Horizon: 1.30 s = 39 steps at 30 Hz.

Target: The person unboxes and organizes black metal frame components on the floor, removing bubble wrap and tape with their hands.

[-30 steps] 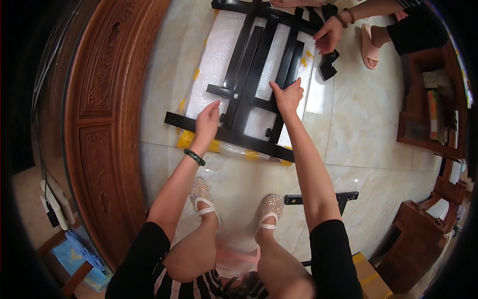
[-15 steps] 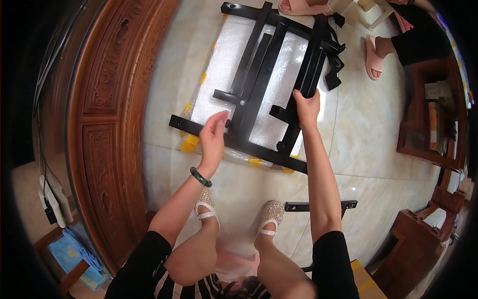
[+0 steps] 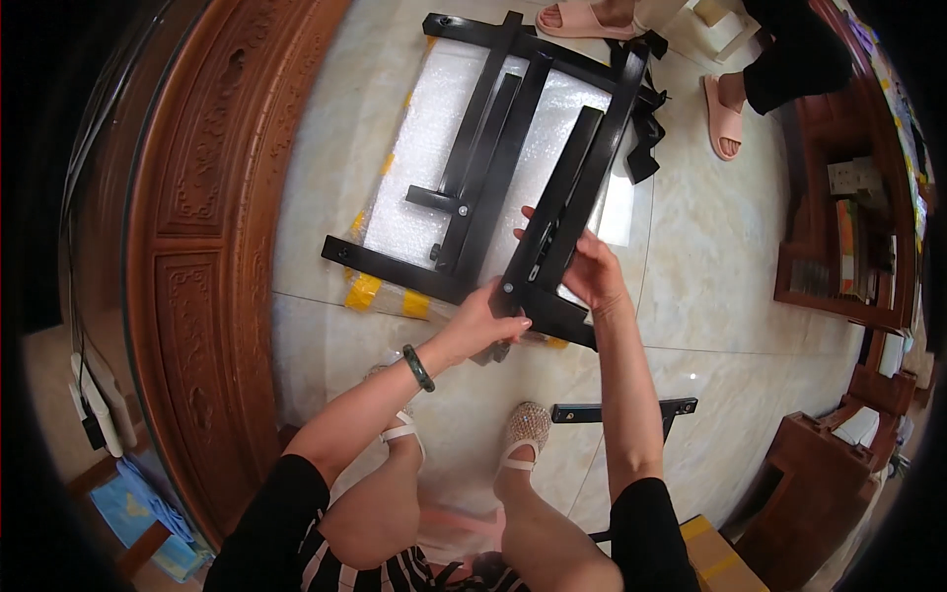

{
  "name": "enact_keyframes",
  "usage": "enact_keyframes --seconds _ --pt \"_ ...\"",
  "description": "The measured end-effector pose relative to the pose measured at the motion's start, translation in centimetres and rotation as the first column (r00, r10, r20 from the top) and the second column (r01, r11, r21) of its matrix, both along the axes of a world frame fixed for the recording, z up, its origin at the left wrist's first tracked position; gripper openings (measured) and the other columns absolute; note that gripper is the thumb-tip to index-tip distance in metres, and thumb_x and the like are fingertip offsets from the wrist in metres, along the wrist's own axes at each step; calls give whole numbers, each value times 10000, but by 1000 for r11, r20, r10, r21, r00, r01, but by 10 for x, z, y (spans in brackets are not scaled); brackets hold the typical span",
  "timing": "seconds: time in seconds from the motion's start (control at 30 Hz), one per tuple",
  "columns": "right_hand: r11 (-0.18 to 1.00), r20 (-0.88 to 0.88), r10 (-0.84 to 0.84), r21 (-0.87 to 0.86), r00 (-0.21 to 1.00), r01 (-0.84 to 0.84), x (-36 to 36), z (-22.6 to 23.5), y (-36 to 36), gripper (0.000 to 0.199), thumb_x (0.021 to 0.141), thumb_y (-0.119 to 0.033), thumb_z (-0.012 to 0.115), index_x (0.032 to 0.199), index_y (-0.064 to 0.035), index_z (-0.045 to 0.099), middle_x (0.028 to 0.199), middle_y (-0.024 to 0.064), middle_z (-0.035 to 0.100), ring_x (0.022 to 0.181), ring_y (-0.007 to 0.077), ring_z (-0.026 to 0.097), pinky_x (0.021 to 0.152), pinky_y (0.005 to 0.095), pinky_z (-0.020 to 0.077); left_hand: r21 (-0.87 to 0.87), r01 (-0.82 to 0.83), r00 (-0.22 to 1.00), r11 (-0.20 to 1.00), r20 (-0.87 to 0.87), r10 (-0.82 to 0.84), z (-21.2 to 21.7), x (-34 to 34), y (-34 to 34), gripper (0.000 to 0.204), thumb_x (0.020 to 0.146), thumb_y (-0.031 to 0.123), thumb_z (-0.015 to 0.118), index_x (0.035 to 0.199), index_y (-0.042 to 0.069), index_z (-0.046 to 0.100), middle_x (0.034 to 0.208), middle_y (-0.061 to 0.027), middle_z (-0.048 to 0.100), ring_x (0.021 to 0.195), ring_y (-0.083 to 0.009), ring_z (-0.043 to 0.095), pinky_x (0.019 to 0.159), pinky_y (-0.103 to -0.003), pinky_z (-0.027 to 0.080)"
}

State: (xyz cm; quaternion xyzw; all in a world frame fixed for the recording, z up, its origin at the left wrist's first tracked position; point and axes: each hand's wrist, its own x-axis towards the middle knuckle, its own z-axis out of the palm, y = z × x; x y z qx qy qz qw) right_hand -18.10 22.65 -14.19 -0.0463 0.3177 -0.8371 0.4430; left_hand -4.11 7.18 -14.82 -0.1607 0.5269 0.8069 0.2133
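A black metal frame (image 3: 472, 168) of long bars and crosspieces lies on a flat panel in bubble wrap (image 3: 395, 219) with yellow tape. At its right side is a slanted pair of black bars (image 3: 552, 212), tilted toward me. My left hand (image 3: 480, 323), with a dark green bangle on the wrist, is closed round the near end of this pair, beside a silver bolt (image 3: 508, 288). My right hand (image 3: 595, 274) grips the pair farther up from the right; some of its fingertips show on the bars' left side, the rest are hidden.
A carved wooden cabinet (image 3: 187, 326) runs along the left. Near my right foot lies another black bar piece (image 3: 626, 411). A person in pink slippers (image 3: 723, 120) stands at the far right by a pale stool (image 3: 712, 35). Wooden furniture (image 3: 853, 247) lines the right.
My left hand has moved right from the frame's left part and closed on the near end of the bar pair. The pair has been turned and pulled nearer; my right hand has come down with it.
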Motion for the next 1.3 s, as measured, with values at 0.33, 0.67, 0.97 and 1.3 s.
enact_keyframes --seconds 0.33,0.67,0.97,1.3 --pt "555 -448 -260 656 855 512 -43 -47 -38 468 699 -166 785 1043 39 543 866 105 637 698 180 613 642 295 511 -513 -130 984 849 -169 49 -29 -51 20 519 771 177 738 1169 -27 474 961 -128 636 753 -179 646 667 -308 508" --pt "448 -598 -260 621 758 643 -71 -90 -35 619 699 -209 782 1177 29 468 1013 144 613 853 212 614 749 315 512 -747 -449 893 490 -394 219 -53 -51 -56 232 946 128 520 1125 18 618 968 -124 636 874 -208 620 775 -298 492" --pt "410 -662 -152 633 734 656 -66 -103 -61 686 671 -255 776 1206 18 443 1065 189 617 940 290 627 839 352 499 -910 -306 944 280 -328 -36 -84 -36 -80 328 893 167 575 1122 -67 579 974 -252 611 946 -408 566 819 -437 460" --pt "290 -684 -22 694 729 660 -67 -109 -79 940 655 -343 769 1361 30 273 1143 286 580 1072 413 577 936 401 454 -931 -203 968 303 -238 -81 -78 -39 -75 371 898 184 583 1185 -51 563 986 -224 607 927 -379 581 819 -407 469"
